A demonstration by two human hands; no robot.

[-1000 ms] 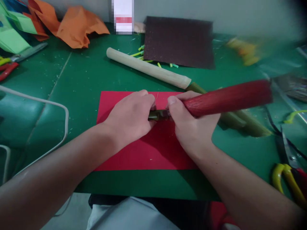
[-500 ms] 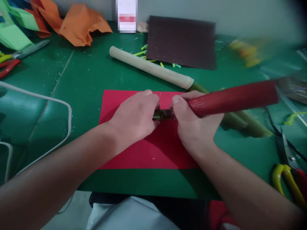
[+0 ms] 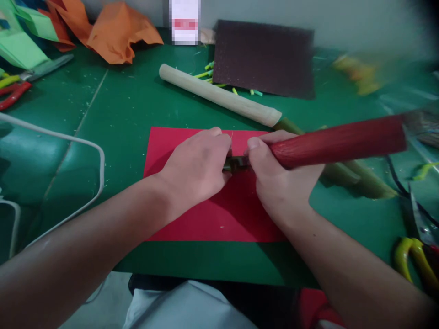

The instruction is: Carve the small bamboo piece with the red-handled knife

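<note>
Red crepe-like paper is covering a long roll (image 3: 338, 141) that the right hand (image 3: 279, 180) is gripping at its near end, fingers wrapped closed around it. The roll is reaching rightward above the green table (image 3: 130, 105), its far end blurring out. The left hand (image 3: 197, 167) is pinching closed on a dark olive stem (image 3: 236, 163) that is sticking out of the roll; most of the stem is hiding between the two hands. Both are hovering over a red sheet (image 3: 222, 214). Behind are lying a pale wooden rod (image 3: 219, 96) and a dark brown sheet (image 3: 263, 58). Yellow handles (image 3: 411, 262) are being cut off at the right edge.
</note>
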